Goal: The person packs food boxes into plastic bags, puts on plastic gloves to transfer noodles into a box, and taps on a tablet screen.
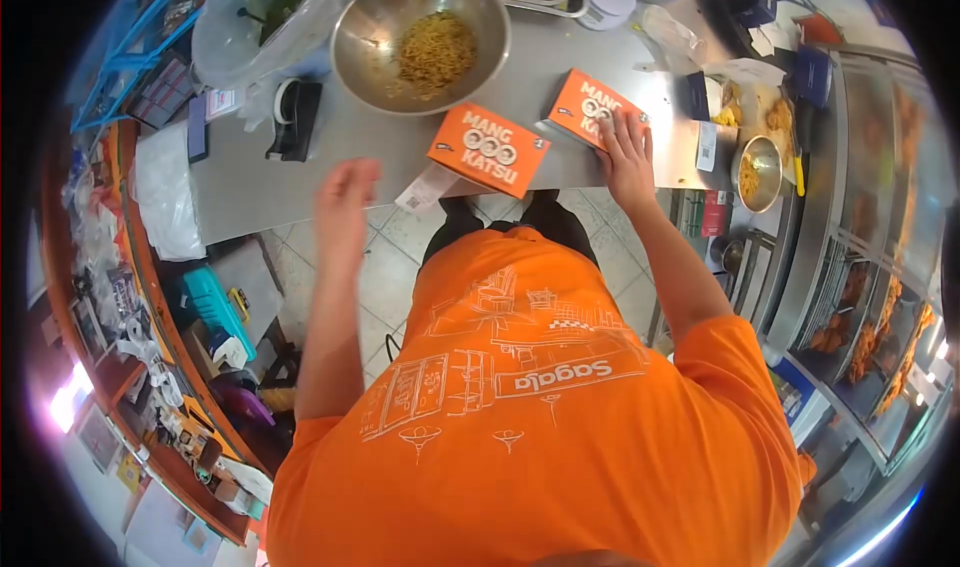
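Note:
My right hand (628, 147) lies with fingers stretched out over the right side of an orange takeout box (578, 105) on the steel table. A second orange box (488, 150), printed "Mang Katsu", sits closed near the table's front edge, left of the first. A printed receipt (427, 189) pokes out from under its left corner. My left hand (348, 192) hovers at the front edge, left of that box and apart from it. Motion blur smears its fingers, and no object shows in it. A black tape dispenser (293, 120) stands just beyond this hand.
A large steel bowl (372, 67) of noodles stands behind the boxes, with a plastic-lined tub (222, 47) of greens to its left. White plastic bags (170, 192) hang over the left edge. A small bowl (757, 174) and a glass-sided rack of fried food (860, 267) are at right.

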Tool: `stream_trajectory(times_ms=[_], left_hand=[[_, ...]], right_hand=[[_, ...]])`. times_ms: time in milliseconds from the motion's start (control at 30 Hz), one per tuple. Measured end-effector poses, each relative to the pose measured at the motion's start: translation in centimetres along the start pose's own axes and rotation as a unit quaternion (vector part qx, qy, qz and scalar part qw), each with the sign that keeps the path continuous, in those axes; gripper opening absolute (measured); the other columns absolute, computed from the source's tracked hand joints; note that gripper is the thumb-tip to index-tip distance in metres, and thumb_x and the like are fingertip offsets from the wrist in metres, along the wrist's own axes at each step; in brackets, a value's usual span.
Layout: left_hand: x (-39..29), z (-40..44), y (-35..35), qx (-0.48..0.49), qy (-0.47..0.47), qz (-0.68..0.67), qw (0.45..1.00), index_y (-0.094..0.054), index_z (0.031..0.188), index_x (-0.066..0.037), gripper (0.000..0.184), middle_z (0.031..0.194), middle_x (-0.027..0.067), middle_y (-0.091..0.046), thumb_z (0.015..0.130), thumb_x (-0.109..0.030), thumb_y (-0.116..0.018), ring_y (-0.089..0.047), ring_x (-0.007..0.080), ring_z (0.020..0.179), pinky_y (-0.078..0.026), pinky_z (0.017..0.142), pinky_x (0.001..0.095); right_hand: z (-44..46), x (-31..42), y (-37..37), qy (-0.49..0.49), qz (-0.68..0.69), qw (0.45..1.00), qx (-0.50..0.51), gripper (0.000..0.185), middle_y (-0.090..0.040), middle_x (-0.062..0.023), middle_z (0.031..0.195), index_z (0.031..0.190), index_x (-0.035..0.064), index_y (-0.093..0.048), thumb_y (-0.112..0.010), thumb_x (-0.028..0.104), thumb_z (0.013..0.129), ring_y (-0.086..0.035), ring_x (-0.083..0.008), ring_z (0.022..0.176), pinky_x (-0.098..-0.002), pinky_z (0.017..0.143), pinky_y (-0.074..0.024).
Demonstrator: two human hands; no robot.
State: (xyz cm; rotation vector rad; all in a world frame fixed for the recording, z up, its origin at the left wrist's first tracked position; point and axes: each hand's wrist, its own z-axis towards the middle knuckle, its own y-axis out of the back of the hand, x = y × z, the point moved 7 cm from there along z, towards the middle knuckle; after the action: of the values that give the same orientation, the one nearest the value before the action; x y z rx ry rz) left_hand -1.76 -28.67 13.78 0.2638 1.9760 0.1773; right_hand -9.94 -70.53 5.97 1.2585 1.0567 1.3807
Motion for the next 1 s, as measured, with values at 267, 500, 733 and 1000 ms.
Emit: stream_trajectory(times_ms=[267, 500, 733, 1000], left_hand=[[-2.4, -3.7, -27.6, 0.192, 0.079, -0.132, 0.969, -0.066, 0.101, 0.0, 0.022, 0.079, 0.0006, -0.058, 0.098, -0.02, -0.056, -0.05, 0.007, 0.065, -0.04, 0.059, 0.0214], [4.6, -0.8, -31.6, 0.062, 0.148, -0.117, 0.98, -0.066, 0.098, -0.001, 0.022, 0.076, -0.0001, -0.056, 0.099, -0.02, -0.056, -0.046, 0.0064, 0.062, -0.038, 0.055, 0.0221], [5.6, -0.7, -31.7, 0.056, 0.105, -0.046, 0.992, -0.067, 0.099, 0.0, 0.025, 0.081, 0.0039, -0.064, 0.1, -0.02, -0.052, -0.056, 0.0092, 0.066, -0.043, 0.058, 0.0234], [6.9, 0.9, -31.7, 0.059, 0.182, -0.05, 0.98, -0.067, 0.093, 0.002, 0.033, 0.081, 0.0103, -0.068, 0.098, -0.027, -0.052, -0.061, 0.0157, 0.059, -0.046, 0.052, 0.0286]], right_hand=[[1.1, -1.2, 0.0, 0.04, 0.125, 0.99, -0.052, 0.072, -0.038, -0.0076, 0.153, 0.148, 0.0078, -0.035, -0.068, 0.021, 0.086, -0.031, -0.0259, 0.144, -0.0563, 0.116, -0.0206], [1.0, -0.3, -0.6, 0.079, 0.115, 0.99, -0.031, 0.056, -0.034, -0.0136, 0.154, 0.138, 0.0362, -0.05, -0.053, 0.01, 0.089, -0.023, -0.0316, 0.146, -0.0683, 0.111, -0.0184], [1.0, -0.5, -0.9, 0.096, 0.146, 0.984, -0.02, 0.053, -0.033, -0.0139, 0.154, 0.14, 0.0347, -0.049, -0.049, 0.011, 0.092, -0.021, -0.0308, 0.147, -0.0682, 0.112, -0.0167], [1.3, -0.9, -0.7, 0.089, 0.135, 0.986, -0.03, 0.054, -0.03, -0.0151, 0.156, 0.14, 0.0326, -0.05, -0.051, 0.009, 0.091, -0.022, -0.0342, 0.146, -0.0679, 0.111, -0.0182]])
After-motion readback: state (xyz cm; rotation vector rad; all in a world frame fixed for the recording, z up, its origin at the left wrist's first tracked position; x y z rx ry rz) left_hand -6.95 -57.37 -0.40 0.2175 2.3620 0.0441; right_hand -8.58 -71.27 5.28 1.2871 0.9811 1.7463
